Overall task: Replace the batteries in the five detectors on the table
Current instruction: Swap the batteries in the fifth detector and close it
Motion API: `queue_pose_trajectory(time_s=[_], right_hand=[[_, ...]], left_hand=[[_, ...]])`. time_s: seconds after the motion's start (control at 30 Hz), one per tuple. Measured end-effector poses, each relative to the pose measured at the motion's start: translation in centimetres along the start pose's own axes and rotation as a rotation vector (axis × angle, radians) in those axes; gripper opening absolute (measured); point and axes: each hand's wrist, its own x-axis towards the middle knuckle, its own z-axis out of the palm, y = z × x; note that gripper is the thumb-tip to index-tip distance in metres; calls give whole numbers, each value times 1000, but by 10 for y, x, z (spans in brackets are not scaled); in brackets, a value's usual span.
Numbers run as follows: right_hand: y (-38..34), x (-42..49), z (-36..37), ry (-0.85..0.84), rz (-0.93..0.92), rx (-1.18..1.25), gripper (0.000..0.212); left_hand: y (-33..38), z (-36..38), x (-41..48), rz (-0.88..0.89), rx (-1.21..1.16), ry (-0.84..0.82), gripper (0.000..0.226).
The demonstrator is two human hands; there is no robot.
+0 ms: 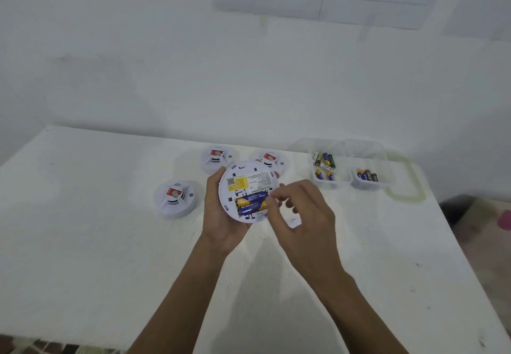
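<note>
My left hand (221, 214) cups the detector (249, 180). Its batteries (250, 203) lie crosswise, right ends under the curled fingertips (272, 204) of my right hand (301, 215); whether they pinch, I cannot tell.

We read only "Heybright" on a white battery (328, 166) in the tray (313, 178). Print on the detector (240, 167) label (237, 183) is too blurred.

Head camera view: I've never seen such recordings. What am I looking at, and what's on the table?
No machine here: a camera on a person's head looks down at their own bare hands. The left hand holds a white round detector, back up, two blue batteries showing in its open compartment. The right hand curls its fingers at the batteries' end; whether they grip one is unclear. On the white table stand three other detectors and two clear tubs of loose batteries.
</note>
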Motion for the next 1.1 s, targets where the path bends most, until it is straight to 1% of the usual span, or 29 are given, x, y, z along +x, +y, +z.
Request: queue_pose_trajectory(time_s=[0.07,0.2,0.4,0.53,0.6,0.7,0.8,0.93,0.97,1.03,1.1], right_hand=[[-4,3,3,-98,-92,-20,23],[-6,13,6,-280,-232,-111,10],[-1,33,2,-483,-350,-193,11],[2,45,0,-581,-467,-265,9],[4,49,0,-645,-505,-282,10],[6,56,0,-739,-561,-298,12],[4,59,-1,-784,-593,-286,14],[2,61,-5,-809,-584,-256,10],[2,61,-5,-805,-573,-237,10],[3,60,-4,-780,-557,-190,16],[3,58,-1,-728,-546,-131,21]], left_hand=[[2,3,-2,-49,-9,17,50],[7,13,-5,-120,-7,-37,56],[10,18,-7,-125,-27,-60,55],[7,13,-5,-144,-19,-18,62],[4,11,-5,-143,-9,1,59],[4,6,-4,-141,72,50,46],[6,4,-4,-165,127,76,44],[4,4,-4,-194,140,70,52],[4,3,-5,-201,147,69,55],[3,3,-5,-202,144,71,61],[2,5,-5,-204,125,50,63]])
